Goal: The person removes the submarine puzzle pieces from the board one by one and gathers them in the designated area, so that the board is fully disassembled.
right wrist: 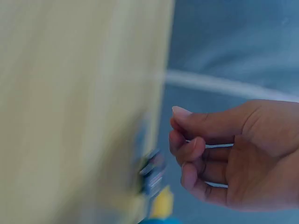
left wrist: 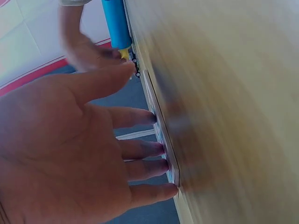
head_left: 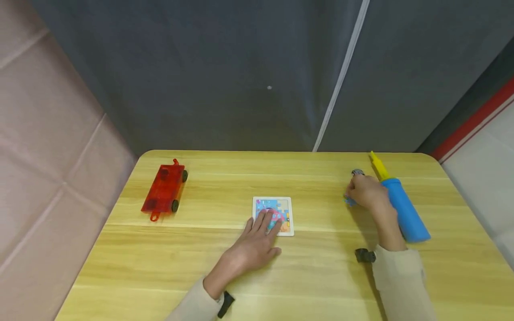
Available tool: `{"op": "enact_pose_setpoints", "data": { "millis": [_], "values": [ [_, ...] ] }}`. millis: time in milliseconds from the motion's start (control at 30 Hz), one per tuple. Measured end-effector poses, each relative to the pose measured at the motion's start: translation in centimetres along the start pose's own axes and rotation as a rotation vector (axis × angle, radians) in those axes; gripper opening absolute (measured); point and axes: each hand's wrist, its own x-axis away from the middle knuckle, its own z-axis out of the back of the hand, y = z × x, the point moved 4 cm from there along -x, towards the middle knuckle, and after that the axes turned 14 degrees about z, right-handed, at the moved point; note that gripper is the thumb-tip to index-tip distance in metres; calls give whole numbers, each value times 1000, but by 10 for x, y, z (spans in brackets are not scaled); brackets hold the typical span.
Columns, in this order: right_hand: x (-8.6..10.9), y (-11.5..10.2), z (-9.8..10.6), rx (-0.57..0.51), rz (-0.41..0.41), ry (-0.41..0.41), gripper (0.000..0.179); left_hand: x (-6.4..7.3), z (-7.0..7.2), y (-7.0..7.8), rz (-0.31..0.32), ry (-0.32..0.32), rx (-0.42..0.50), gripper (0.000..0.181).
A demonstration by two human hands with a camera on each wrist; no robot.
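In the head view, my left hand lies palm down with spread fingers touching a small framed jigsaw puzzle, which shows blue, pink and yellow and has a white border. The left wrist view shows straight fingertips against the edge-on board. Farther right, my right hand is above a few small blue puzzle pieces, partly hidden by its fingers. Thumb and index fingertips meet, other fingers curled, with nothing visible between them in the right wrist view. Just beyond it sits a small dark toy vehicle.
A blue hand pump with a yellow nozzle lies right beside my right forearm. On the left stands a translucent red toy wagon with black wheels. The wooden table ends at a dark grey curtain.
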Motion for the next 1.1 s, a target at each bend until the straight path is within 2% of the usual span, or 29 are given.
{"op": "enact_pose_setpoints", "data": {
  "millis": [167, 333, 500, 733, 900, 1100],
  "values": [
    [-11, -57, -7, -14, 134, 78, 18, 0, 1, 0, -8, 2, 11, 73],
    [-32, -104, -35, -74, 225, 43, 14, -2, 1, -1, -17, 1, 24, 72],
    [-47, -134, -56, -78, 262, -2, 15, -2, 7, -4, 12, 20, 4, 71],
    [-53, -147, -72, -72, 291, -72, 17, -5, 7, -11, 8, 19, 23, 73],
    [-53, -146, -74, -77, 287, -66, 12, -19, -9, -21, -7, 8, 75, 76],
    [-54, -145, -77, -91, 283, -61, 7, -30, -24, -29, -7, 29, 50, 80]
  ]
}}
